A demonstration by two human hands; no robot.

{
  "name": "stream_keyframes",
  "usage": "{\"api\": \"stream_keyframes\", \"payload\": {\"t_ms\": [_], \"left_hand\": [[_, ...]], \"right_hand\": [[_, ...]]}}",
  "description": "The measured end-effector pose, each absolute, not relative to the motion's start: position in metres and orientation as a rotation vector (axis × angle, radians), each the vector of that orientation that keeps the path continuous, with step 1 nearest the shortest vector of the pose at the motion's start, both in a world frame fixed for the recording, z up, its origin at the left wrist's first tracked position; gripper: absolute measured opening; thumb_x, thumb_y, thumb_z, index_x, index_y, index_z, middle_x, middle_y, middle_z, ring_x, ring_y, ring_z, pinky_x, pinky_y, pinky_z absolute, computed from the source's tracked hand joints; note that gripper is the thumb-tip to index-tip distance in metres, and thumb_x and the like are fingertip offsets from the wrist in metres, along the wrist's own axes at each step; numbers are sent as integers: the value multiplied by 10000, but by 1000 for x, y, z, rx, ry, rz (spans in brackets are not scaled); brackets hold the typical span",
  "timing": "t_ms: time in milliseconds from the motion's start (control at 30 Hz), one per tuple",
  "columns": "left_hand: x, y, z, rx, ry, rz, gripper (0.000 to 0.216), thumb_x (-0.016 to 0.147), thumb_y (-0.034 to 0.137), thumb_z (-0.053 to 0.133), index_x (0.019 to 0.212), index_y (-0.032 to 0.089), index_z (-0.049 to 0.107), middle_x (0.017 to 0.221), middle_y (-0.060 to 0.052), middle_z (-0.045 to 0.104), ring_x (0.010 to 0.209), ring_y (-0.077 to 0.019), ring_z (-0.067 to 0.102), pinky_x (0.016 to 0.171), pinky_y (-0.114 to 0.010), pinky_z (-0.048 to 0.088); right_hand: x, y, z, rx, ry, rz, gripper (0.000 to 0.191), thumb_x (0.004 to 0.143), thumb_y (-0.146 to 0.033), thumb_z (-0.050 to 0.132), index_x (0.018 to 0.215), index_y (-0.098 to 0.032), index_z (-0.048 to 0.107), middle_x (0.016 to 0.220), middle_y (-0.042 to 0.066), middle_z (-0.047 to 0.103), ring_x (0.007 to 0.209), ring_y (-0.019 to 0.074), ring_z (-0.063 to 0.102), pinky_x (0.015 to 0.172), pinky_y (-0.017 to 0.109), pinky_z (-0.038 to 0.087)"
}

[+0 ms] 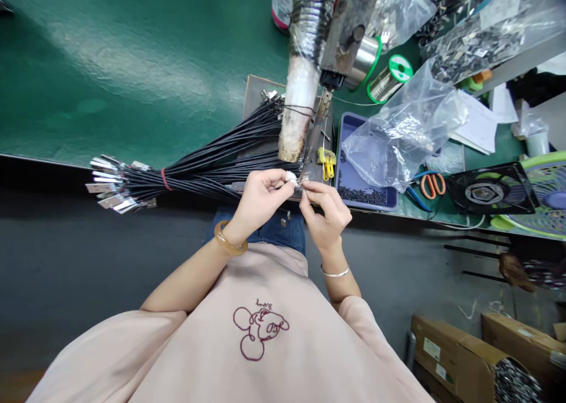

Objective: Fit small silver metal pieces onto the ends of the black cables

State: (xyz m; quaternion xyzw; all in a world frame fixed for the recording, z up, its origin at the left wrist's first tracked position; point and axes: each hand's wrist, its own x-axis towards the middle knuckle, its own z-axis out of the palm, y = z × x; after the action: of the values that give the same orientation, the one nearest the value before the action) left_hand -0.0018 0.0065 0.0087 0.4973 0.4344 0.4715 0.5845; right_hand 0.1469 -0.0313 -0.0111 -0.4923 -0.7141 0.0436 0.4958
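Head view: small white piece [290,177] being pinched by left hand [259,200], just below iron tip [315,133], at counter [132,67] edge. Small shiny part [304,183], kind not discernible, being gripped by right hand [325,211], touching white piece. Judgement: fingers best being kept clear of tip, hands being steadied together. Cable bundle [212,164] lying beside.

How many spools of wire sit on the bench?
2. The larger spool lies beside the dark machine arm; the smaller spool lies just right of it. Plastic bags may hide more.
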Motion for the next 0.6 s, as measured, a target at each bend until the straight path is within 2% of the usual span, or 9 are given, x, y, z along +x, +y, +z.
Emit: {"api": "stream_keyframes", "payload": {"t_ms": [433, 600], "left_hand": [[-3, 6, 11, 1138, 994, 1052, 130, 749, 226, 668, 665, 128, 644, 549, 46, 408, 529, -60, 302, 504, -210, 260], [-5, 5, 8, 1165, 980, 1049, 146, 756, 237, 669, 661, 130, 645, 543, 48, 394, 525, -61, 293, 500, -213, 247]], "right_hand": [[148, -33, -7, -1195, -1803, -4, 150, 900, -136, 624, 838, -272, 635, 1012, 16, 784, 867, 162, 763, 740, 308, 649], [147, -35, -3, -1174, -1800, -7, 155, 897, -115, 636, 879, -270, 637, 1008, 16, 782, 869, 159, 760, 755, 303, 640]]}}
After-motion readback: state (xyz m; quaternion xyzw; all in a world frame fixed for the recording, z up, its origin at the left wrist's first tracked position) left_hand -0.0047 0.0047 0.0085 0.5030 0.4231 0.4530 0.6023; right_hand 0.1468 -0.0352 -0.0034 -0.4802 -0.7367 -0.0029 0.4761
